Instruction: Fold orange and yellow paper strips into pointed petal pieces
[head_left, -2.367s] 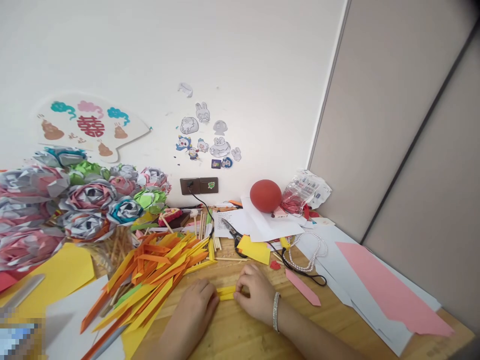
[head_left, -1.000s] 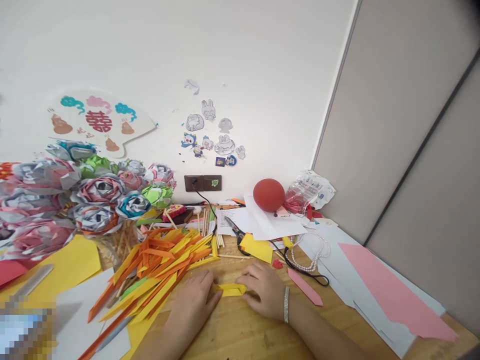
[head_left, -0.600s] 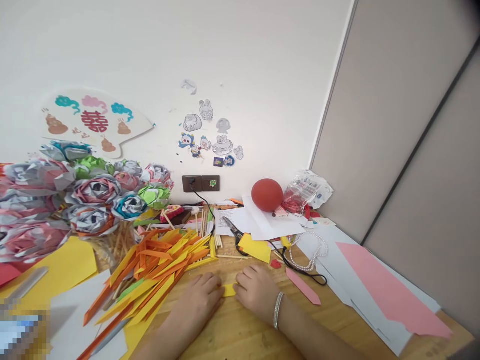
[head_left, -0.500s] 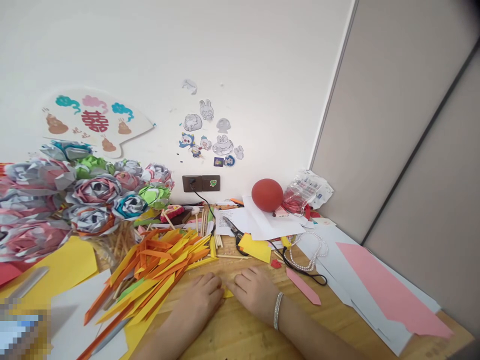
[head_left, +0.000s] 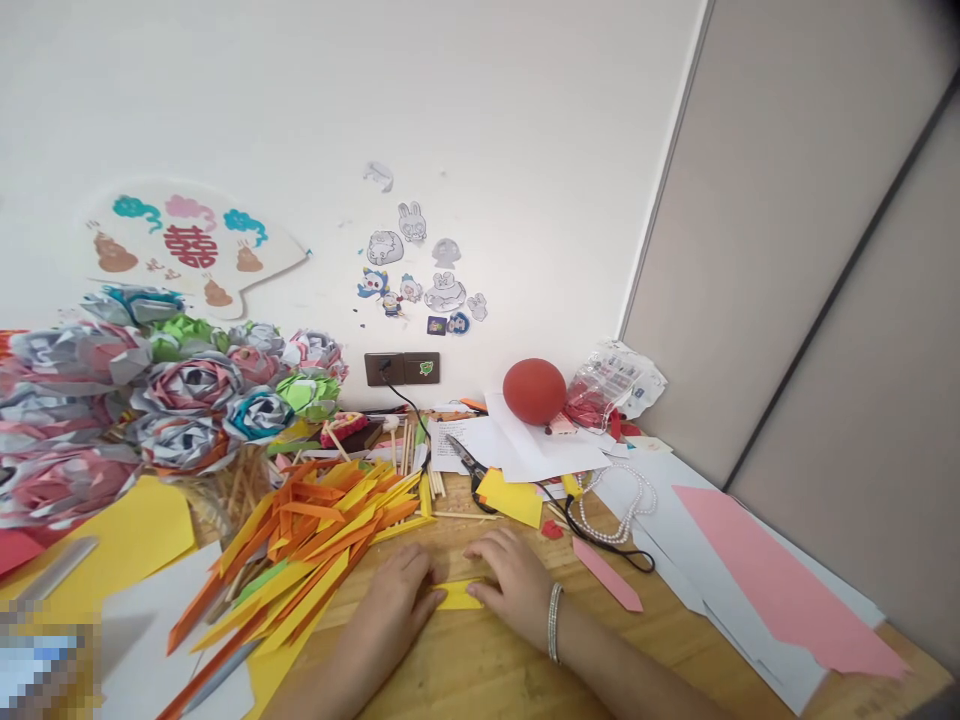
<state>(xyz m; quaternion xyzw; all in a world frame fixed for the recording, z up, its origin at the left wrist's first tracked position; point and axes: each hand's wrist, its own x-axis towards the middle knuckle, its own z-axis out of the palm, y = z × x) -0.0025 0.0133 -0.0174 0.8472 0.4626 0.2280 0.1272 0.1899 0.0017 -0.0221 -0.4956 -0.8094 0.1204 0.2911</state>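
Note:
A small strip of yellow paper [head_left: 459,595] lies on the wooden table between my two hands. My left hand [head_left: 401,592] has the strip's left end between thumb and fingers. At the other end, my right hand [head_left: 510,578] pinches the paper, thumb on the near side and fingers curled beyond it. A silvery bracelet [head_left: 554,622] circles my right wrist. To the left of my left hand lies a heap of folded yellow and orange paper strips [head_left: 322,530]. Beyond my right hand are a yellow paper piece [head_left: 511,497] and black scissors [head_left: 474,468].
Paper flowers [head_left: 195,390] crowd the back left. A red balloon [head_left: 534,391] rests near the wall beside plastic packets [head_left: 619,380]. A pearl string [head_left: 634,510], a black cable [head_left: 615,550] and pink paper [head_left: 780,580] lie on the right. Wooden sticks [head_left: 409,445] lie behind the heap.
My hands have moved apart a little, and more of the yellow strip shows between them. My right thumb has come away from the left hand. The surrounding things have stayed put.

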